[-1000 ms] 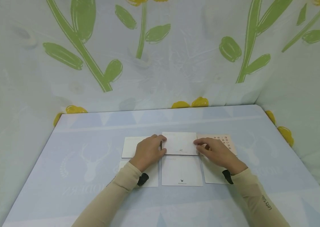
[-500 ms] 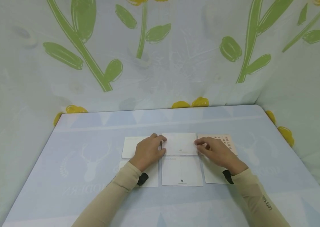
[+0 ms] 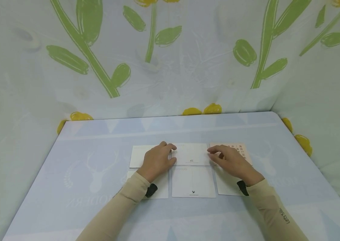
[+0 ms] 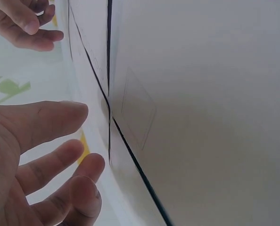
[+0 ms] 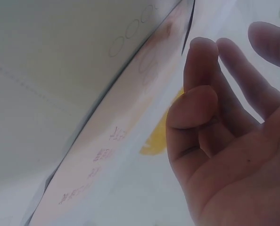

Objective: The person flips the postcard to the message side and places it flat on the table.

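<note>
Two short rows of postcards lie on the table. In the head view, the white upper middle card (image 3: 191, 154) lies between my two hands. My left hand (image 3: 157, 159) has its fingertips right at that card's left edge, thumb and fingers spread apart. At the right edge are the loosely bent fingertips of my right hand (image 3: 233, 164). Neither wrist view shows anything between the fingers. Below lies another white card (image 3: 193, 182) with a small dark bird mark. My right hand partly covers a pink card (image 3: 244, 151) with dark writing.
A white card (image 3: 139, 155) lies at the upper left, with another white card (image 3: 161, 189) below it under the left wrist. The lower right card (image 3: 226, 186) is partly beneath the right forearm. A flower-print curtain (image 3: 194, 77) stands behind the pale blue table (image 3: 82, 214).
The upper middle card has come down flat onto the table, its far edge sinking toward me. The fingers have let go of it; both hands stay almost in place.
</note>
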